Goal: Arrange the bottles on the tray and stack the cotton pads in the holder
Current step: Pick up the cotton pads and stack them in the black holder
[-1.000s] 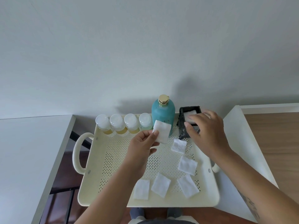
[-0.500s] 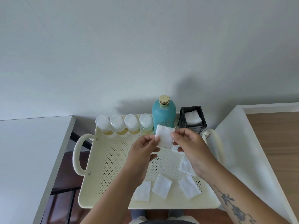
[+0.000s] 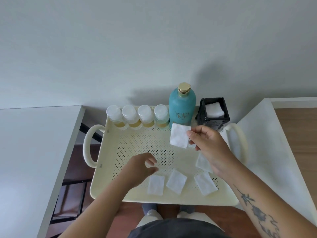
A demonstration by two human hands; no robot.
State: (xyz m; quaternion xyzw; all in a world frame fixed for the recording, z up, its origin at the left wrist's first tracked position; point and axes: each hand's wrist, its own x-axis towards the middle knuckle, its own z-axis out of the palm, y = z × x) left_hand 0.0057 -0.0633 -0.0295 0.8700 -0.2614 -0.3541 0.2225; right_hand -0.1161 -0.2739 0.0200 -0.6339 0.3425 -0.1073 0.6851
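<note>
A cream perforated tray holds several small clear bottles with white caps in a row along its back edge. Beside them stands a tall teal bottle with a gold cap. A black holder at the back right has white pads inside. My right hand pinches a white cotton pad in the air, in front of the teal bottle. My left hand hovers with its fingers apart just above the leftmost loose pad. Several more pads lie along the tray's front.
A white tabletop lies to the left, past a gap that shows dark floor and a black frame. On the right are a white surface and a wooden top. A grey wall rises behind the tray.
The pad passed from my left hand to my right hand. My left hand let go and dropped toward the pads at the tray's front. My right hand had come back from the holder.
</note>
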